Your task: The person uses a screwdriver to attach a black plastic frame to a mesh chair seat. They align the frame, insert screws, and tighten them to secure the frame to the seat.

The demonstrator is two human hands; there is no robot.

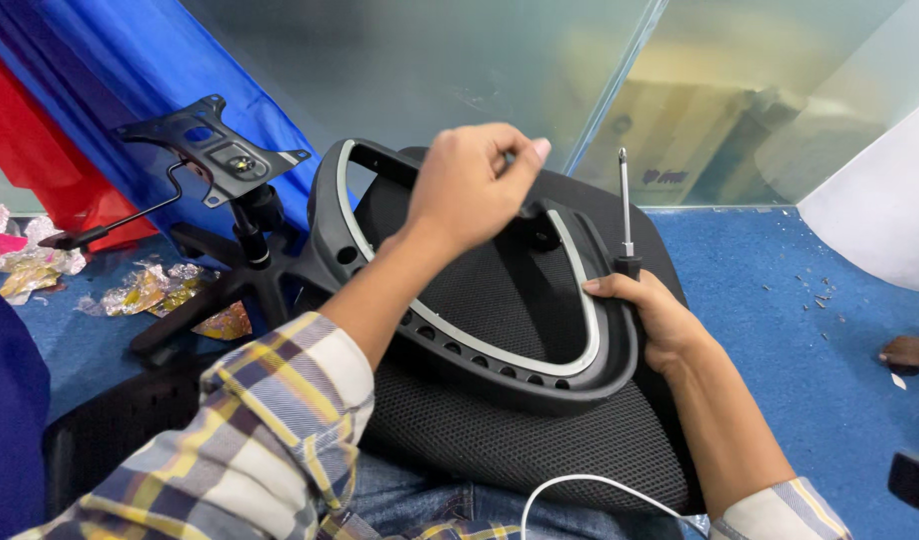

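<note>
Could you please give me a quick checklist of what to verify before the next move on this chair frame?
1. Left hand at the frame's top bracket: ok, fingers pinched there.
2. Small part in those fingers: cannot tell, hidden.
3. Right hand steadying the frame's edge: ok.
4. Screwdriver at hand: ok, held upright in the right hand.
5. Frame resting on the seat cushion: ok.
6. Chair base within reach: ok, standing at the left.

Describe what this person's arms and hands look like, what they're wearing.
Both hands, left hand and right hand, are bare: no gloves, rings or watch visible. Each arm wears a plaid shirt sleeve in grey, white, yellow and dark blue, pushed up so the forearms are uncovered.
</note>
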